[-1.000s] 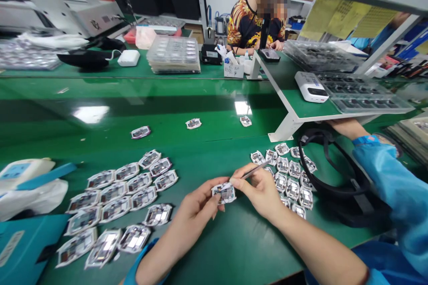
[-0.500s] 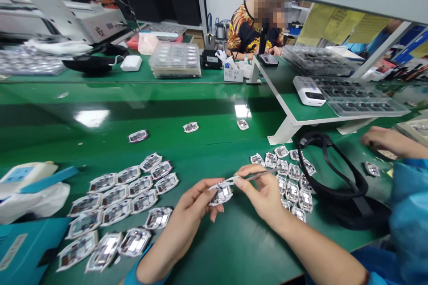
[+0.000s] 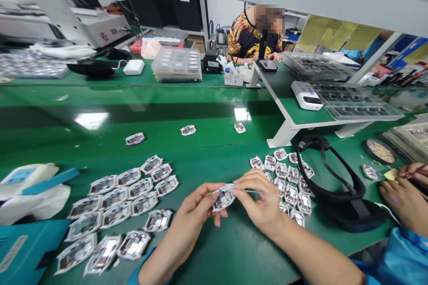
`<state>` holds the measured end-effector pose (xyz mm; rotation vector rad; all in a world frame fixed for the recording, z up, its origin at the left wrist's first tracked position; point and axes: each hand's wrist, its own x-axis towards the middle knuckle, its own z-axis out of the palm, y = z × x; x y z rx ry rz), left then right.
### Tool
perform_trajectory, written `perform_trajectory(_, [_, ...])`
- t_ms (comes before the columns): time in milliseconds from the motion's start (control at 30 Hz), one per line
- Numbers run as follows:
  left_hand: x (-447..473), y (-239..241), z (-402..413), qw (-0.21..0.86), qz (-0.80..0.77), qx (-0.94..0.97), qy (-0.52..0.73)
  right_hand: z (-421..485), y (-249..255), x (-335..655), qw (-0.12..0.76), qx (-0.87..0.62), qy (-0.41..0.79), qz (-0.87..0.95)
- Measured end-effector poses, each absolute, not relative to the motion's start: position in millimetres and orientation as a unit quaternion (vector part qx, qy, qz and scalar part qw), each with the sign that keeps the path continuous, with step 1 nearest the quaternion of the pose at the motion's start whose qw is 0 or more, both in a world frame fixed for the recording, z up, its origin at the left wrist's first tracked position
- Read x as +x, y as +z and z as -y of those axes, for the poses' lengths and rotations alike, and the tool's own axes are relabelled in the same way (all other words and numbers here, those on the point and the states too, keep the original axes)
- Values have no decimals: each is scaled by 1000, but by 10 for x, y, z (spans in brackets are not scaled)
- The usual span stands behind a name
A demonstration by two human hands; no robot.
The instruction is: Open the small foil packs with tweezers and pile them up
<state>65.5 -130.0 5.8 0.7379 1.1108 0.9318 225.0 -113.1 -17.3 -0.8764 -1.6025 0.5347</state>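
The left hand (image 3: 197, 209) pinches a small white-framed module (image 3: 222, 199) between thumb and fingers, holding it tilted above the near middle of the green bench (image 3: 214, 249). The right hand (image 3: 262, 198) closes its thumb and fingers around a slim metal tool (image 3: 259, 191), with the fingertips right at the module's far right edge. The shaft of the tool slants out to the right across the fingers; I cannot tell where its tip meets the module.

To the left of the hands, 15 similar modules (image 3: 116, 213) lie in slanting rows, some nearly touching. To the right, a tighter cluster of modules (image 3: 291, 194) sits just beyond the right hand, partly hidden by it. Farther off, 3 more modules (image 3: 187, 130) lie well apart in a loose line.

Right of the cluster rests a black headband device (image 3: 361, 217). Past it, at the right edge, are a co-worker's hands (image 3: 398, 198) and blue sleeve (image 3: 403, 254), near 1 lone module (image 3: 369, 172) and a round dish (image 3: 380, 151) of small pale bits.

A white-legged stand (image 3: 284, 136) on the far right carries clear trays (image 3: 364, 112) and a white box (image 3: 306, 95). Across the bench sits a person in a patterned shirt (image 3: 254, 35).
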Motion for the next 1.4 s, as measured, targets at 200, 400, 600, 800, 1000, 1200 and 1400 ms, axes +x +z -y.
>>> perform_trajectory(200, [659, 75, 1327, 683, -502, 333, 414, 1127, -183, 2233, 561, -481, 307, 600])
perform_trajectory(400, [676, 111, 1313, 664, -514, 324, 435, 1123, -157, 2219, 570, -466, 435, 518])
perform_trajectory(600, [684, 77, 1313, 660, -513, 330, 438, 1150, -191, 2185, 547, -458, 467, 523])
perform_trajectory(800, [676, 25, 1328, 655, -513, 362, 421, 1138, -221, 2171, 545, -447, 499, 503])
perform_trajectory(1000, [662, 14, 1313, 648, -515, 366, 426, 1154, -217, 2173, 548, -421, 500, 522])
perform_trajectory(1200, [634, 22, 1280, 640, -538, 358, 416, 1161, -157, 2207, 582, -334, 362, 647])
perform_trajectory(1400, [604, 8, 1282, 659, -537, 352, 392, 1141, -125, 2225, 572, -310, 326, 686])
